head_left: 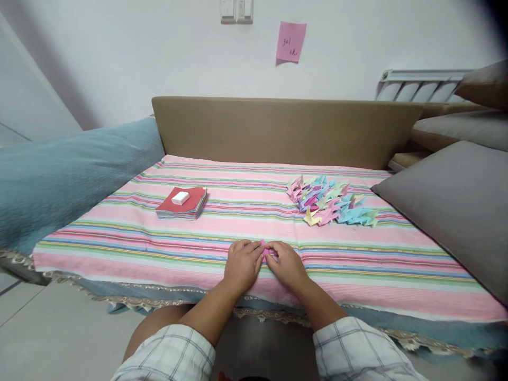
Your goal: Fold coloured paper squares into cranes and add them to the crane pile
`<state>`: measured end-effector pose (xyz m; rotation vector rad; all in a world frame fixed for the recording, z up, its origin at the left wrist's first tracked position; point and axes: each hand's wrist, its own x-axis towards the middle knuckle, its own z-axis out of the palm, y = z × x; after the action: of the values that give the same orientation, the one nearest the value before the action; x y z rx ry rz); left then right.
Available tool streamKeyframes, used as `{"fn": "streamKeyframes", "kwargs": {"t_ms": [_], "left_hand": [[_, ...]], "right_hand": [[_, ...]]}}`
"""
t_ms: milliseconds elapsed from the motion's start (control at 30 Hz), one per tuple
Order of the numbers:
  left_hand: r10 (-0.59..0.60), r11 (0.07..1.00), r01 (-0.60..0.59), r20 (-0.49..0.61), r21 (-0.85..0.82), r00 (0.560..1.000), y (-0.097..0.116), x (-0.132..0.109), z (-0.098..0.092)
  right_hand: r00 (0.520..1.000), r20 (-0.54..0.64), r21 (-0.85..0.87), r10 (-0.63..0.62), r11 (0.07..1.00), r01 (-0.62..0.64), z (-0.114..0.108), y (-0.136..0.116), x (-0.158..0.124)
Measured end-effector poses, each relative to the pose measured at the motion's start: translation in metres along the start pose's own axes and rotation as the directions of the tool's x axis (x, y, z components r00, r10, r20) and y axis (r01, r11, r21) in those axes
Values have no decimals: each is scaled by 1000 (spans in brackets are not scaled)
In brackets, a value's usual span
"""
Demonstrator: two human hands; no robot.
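A small piece of pink folded paper (263,251) lies at the front middle of the striped cloth (222,233). My left hand (243,262) presses on its left side, fingers bent and close together. From the right, my right hand (286,263) pinches it between thumb and forefinger. Much of the paper is hidden under the fingers. Beyond my right hand sits a group of folded paper cranes (325,203) in pink, blue, green, yellow and purple. To the far left rests a stack of square paper (184,203) with a red sheet on top.
On the stack is a small white box-shaped object (180,198). A grey cushion (452,206) leans at the right, and a blue covered armrest (87,174) bounds the left. Behind the cloth rises a brown backrest (278,132). A pink note (291,42) hangs on the wall.
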<state>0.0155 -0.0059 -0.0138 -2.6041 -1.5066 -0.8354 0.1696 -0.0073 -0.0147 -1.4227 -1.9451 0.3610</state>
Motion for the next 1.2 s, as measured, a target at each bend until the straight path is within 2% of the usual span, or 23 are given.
{"fn": "streamKeyframes", "kwargs": {"t_ms": [67,200,333,633,800,900,1000,1200], "left_hand": [[0,1000,0,14,3,1000,0,0,-1],[-2,1000,2,33,11,999,0,1,-2],[9,1000,-10,40,10,999,-2,3,-2],[1,1000,-3,103,18,995,-3,6,-3],[-43,998,37,122,52,992,-4,7,-2],[-70,997,65,111,42,991,-7,9,0],[-80,996,75,119,52,990,-8,10,0],[-82,992,67,144,105,986,-8,9,-1]], "right_hand": [[1000,1,-24,0,1000,0,-1,-1,0],[995,46,-103,-91,990,95,-3,0,-2],[990,34,-160,-139,977,143,-6,5,-4],[995,33,-268,-94,958,100,-1,8,-9],[990,-13,-240,-139,962,132,0,7,-11],[984,25,-217,-174,960,175,-1,4,-12],[990,62,-248,-126,959,137,-2,1,-12],[995,63,-262,-83,960,96,-1,-3,-12]]}}
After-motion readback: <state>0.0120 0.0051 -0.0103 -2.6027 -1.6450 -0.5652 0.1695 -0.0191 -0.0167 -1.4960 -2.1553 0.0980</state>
